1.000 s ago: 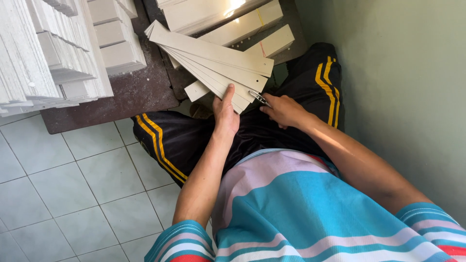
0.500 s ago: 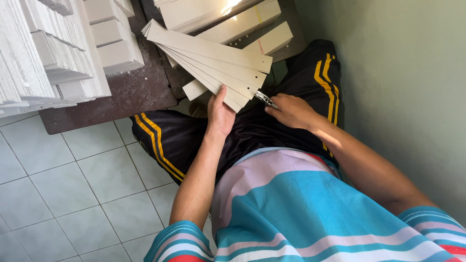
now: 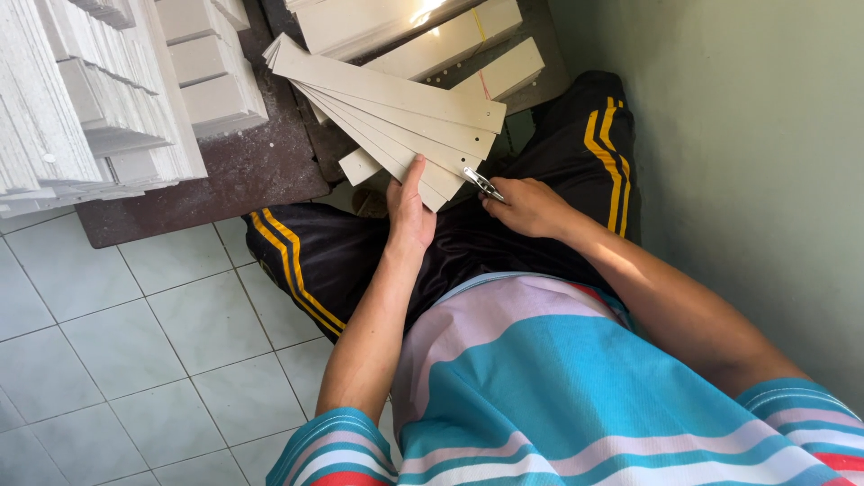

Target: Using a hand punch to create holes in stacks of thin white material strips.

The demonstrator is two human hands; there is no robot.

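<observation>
My left hand (image 3: 409,209) grips the near end of a fanned bundle of long cream card strips (image 3: 387,108) that spreads out over my lap towards the dark board. My right hand (image 3: 526,207) holds a small metal punch tool (image 3: 483,184), whose jaws sit at the edge of the strips near their lower right ends. Small holes show near the ends of the top strips. I sit on the floor in black trousers with yellow stripes.
Tall stacks of white strips (image 3: 90,90) stand on a dark brown board (image 3: 225,175) at the upper left. More cream strip bundles (image 3: 450,40) lie beyond my lap. A green wall (image 3: 747,162) runs close on the right. Pale floor tiles (image 3: 126,342) lie at the left.
The fan of strips has stayed in my left hand with only a slight shift. My right hand has drawn the metal tool a little closer to the strips' ends.
</observation>
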